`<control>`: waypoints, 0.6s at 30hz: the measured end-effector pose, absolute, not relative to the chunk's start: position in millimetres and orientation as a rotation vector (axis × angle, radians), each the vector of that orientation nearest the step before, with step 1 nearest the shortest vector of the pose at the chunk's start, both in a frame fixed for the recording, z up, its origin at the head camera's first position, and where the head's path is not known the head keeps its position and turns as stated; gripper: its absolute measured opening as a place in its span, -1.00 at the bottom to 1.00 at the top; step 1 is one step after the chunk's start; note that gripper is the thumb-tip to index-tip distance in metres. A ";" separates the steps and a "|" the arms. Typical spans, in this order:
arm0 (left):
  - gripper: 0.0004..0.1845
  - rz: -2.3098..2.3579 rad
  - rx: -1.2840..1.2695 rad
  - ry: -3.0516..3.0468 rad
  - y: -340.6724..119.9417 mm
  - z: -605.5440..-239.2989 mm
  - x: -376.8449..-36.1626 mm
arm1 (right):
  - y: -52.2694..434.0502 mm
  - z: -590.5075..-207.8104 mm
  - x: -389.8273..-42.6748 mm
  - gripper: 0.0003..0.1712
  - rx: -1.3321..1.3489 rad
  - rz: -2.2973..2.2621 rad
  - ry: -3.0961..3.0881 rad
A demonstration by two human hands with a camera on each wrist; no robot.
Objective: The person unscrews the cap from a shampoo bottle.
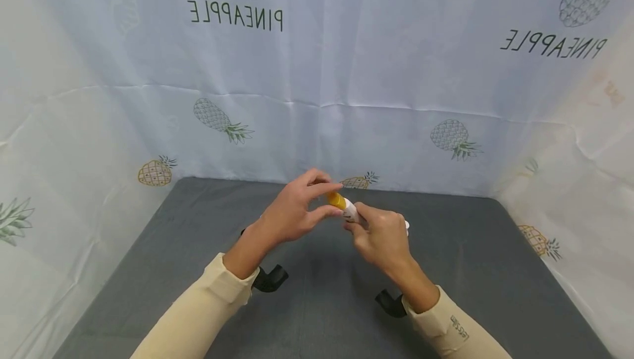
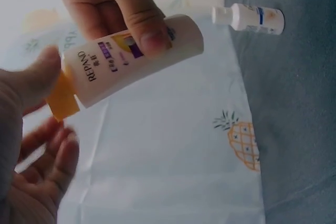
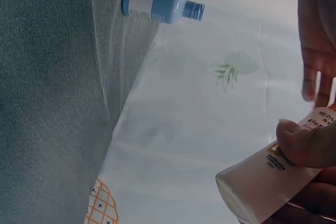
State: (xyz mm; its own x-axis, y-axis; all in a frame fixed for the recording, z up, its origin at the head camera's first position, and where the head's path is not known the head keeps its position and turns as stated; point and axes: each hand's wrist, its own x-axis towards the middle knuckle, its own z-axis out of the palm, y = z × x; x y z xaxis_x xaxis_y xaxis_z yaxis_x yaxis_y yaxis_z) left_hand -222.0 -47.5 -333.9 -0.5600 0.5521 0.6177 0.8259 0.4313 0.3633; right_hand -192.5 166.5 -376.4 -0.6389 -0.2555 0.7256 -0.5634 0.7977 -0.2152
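A white squeeze bottle (image 2: 100, 72) with purple and black print and a yellow cap (image 2: 63, 98) is held up tilted between both hands. My right hand (image 1: 383, 235) grips its white body, thumb across the label. On the cap side, my left hand (image 1: 292, 210) has its thumb on one side of the yellow cap and its fingertips at the opposite edge, pinching it. The right wrist view shows the bottle's flat bottom end (image 3: 236, 198) sticking out past the right hand. Part of the cap is hidden behind the left hand's fingers in the head view.
A small white bottle (image 2: 257, 18) stands on the grey table (image 1: 317, 304), mostly behind the right hand in the head view. A blue bottle (image 3: 157, 1) with a bare threaded neck stands on the table too. Pineapple-print curtains (image 1: 317, 61) surround the table.
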 end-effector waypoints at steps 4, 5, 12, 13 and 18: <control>-0.64 -0.965 -1.222 -2.175 -46.8 -334.4 -223.4 | 166.1 -375.1 -192.5 -0.70 0.600 0.562 -2.261; -0.64 -0.978 -1.217 -2.157 -46.4 -334.7 -223.4 | 165.8 -374.6 -192.5 -0.71 0.604 0.568 -2.262; -0.65 -1.008 -1.110 -2.071 -39.7 -337.8 -222.3 | 164.7 -374.5 -192.1 -0.71 0.600 0.566 -2.278; -0.66 -0.998 -1.096 -2.072 -38.6 -338.1 -222.0 | 164.7 -374.6 -192.0 -0.71 0.598 0.566 -2.279; -0.62 -0.942 -1.034 -2.133 -34.8 -337.8 -219.6 | 166.8 -374.9 -191.8 -0.71 0.582 0.565 -2.295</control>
